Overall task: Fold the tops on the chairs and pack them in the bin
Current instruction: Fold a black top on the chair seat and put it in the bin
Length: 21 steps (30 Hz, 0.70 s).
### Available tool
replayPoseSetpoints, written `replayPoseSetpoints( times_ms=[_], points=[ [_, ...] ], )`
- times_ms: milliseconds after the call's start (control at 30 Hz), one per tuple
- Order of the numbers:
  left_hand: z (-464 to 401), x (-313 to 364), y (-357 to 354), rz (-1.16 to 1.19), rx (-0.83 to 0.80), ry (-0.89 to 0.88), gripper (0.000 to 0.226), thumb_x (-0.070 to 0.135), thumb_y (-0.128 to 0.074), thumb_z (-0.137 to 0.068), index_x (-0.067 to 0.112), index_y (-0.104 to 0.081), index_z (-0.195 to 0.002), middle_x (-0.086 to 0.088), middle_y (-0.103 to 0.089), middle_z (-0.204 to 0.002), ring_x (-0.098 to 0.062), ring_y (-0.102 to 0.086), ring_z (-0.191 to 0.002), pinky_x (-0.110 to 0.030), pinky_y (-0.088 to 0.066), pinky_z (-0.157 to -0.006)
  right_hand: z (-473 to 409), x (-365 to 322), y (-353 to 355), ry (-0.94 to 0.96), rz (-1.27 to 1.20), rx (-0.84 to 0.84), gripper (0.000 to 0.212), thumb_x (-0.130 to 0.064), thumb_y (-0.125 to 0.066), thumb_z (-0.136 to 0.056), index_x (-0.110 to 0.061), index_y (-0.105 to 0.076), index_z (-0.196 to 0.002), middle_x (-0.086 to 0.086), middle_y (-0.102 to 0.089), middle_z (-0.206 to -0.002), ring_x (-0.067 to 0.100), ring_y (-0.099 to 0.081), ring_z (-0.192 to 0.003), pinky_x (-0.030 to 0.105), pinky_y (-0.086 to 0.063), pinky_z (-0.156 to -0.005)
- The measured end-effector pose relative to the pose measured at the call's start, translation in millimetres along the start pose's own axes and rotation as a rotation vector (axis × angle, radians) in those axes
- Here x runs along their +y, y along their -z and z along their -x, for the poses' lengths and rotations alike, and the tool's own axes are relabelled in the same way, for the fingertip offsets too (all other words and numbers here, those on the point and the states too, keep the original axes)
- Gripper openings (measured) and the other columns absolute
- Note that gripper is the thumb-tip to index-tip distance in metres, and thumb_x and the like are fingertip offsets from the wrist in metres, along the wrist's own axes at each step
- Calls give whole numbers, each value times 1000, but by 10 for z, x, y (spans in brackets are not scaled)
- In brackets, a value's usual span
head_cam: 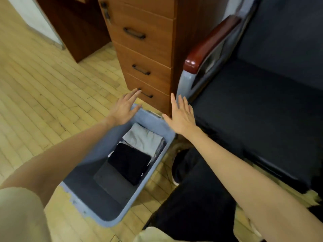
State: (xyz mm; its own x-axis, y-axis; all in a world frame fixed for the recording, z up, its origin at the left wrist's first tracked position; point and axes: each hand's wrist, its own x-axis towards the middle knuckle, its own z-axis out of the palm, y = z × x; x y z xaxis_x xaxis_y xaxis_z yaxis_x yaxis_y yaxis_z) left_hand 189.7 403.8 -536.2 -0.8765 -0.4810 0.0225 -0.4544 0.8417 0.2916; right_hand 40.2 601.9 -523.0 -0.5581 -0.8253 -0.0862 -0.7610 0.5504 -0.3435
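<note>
Both my hands hover flat over the far end of the bin (158,122), fingers straight and spread, holding nothing. My left hand (125,109) lies over the far left corner of the rim; whether the palm touches it I cannot tell through the blur. My right hand (181,117) is at the far right corner, beside the chair (253,105).

The folded tops sit inside the bin: a grey top (143,138) toward the far end and a black top (130,163) nearer to me, overlapping its near edge. They are soft, light cloth that will slump if I pinch one corner, so I judge I should slide flat fingers under a whole stack. The bin looks like stiff plastic, and light; its rim is the natural grip.

I can read no brand, label or writing anywhere.
</note>
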Motion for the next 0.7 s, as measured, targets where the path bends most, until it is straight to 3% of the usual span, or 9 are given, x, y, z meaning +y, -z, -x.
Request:
replayPoseSetpoints(
  times_ms=[167,367,533,700],
  points=[
    [-453,1097,280,-6,50,-195,66,55,-27,-96,20,-25,-152,-4,-28,-157,-28,-32,-140,-45,-30,-113,306,712,945,-97,-11,188,80,-53,-37,-98,-20,10,-154,16,3,-161,32,4,-149,49,-6,-119],
    [-927,2610,167,231,101,-337,61,45,-40,-99,13,-30,-150,-9,-36,-152,-26,-33,-140,-35,-24,-114,1231,1862,1574,-337,-98,385,79,-51,-38,-99,-19,8,-154,12,2,-162,29,3,-149,45,-7,-119],
    [-1136,4151,-172,349,18,-498,61,41,-42,-101,20,-19,-153,-4,-28,-157,-22,-26,-143,-31,-20,-114,2316,2916,1651,-600,-68,441,80,-52,-40,-98,-16,5,-154,12,-3,-162,30,-2,-149,45,-11,-118],
    [-1073,5418,-624,401,-135,-715,61,40,-43,-101,23,-19,-153,-1,-28,-156,-17,-27,-142,-24,-19,-109,3161,3718,1628,-810,-67,436,81,-51,-41,-98,-16,4,-155,13,-4,-162,31,-3,-149,46,-13,-118]
  ],
)
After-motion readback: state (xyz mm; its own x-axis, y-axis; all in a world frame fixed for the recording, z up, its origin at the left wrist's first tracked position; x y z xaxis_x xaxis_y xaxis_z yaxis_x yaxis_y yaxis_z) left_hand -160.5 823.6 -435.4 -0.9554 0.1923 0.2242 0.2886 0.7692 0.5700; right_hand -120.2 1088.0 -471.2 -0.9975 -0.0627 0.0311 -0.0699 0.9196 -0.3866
